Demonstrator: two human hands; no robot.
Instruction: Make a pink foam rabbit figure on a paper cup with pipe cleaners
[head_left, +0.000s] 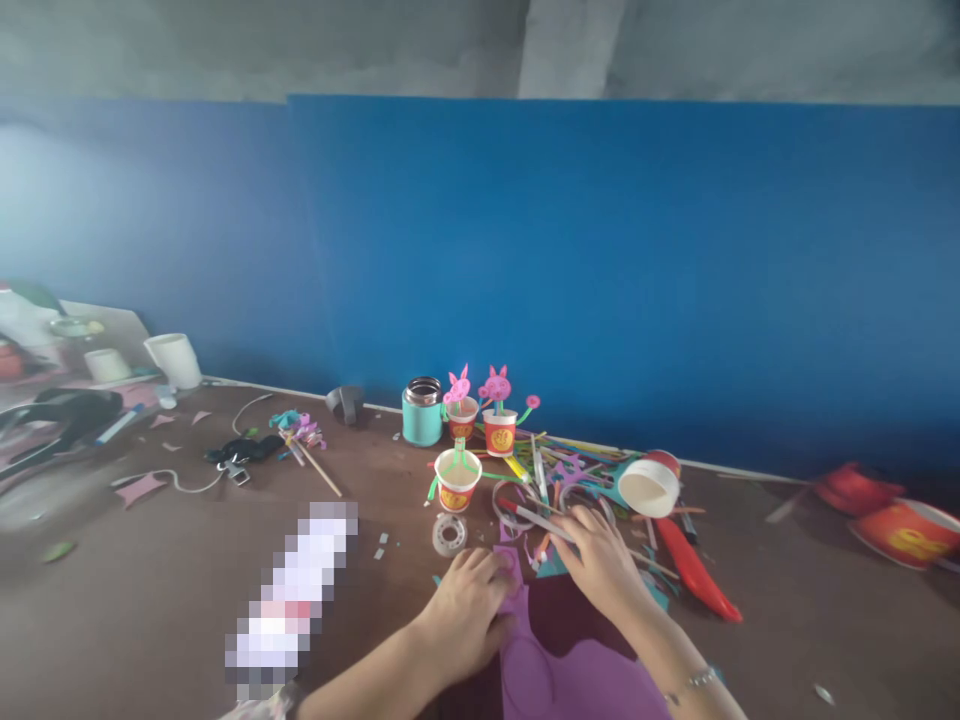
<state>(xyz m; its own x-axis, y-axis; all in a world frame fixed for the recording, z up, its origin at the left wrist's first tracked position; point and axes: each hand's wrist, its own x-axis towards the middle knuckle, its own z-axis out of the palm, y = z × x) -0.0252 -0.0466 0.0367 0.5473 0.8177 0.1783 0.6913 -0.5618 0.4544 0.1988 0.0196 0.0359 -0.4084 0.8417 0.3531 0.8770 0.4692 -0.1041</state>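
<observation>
My left hand (474,608) grips the narrow upper part of a purple craft sheet (577,680), its fingers curled over the edge. Curved outlines are drawn on the sheet, and it spreads towards me between my forearms. In my right hand (598,560) is a marker (538,519) with a grey-white barrel and a red end pointing left; the fingers close over its other end. A roll of clear tape (449,535) lies just beyond my left hand. Behind it stands a red-and-white paper cup (457,490) with green pipe-cleaner arms.
Two paper cups with pink faces (499,433) stand beside a turquoise flask (422,415) near the blue partition (570,260). Pipe cleaners, scissors and scraps heap up right of them, with a tipped cup (649,487) and a red pouch (697,570). A pixelated patch covers something left.
</observation>
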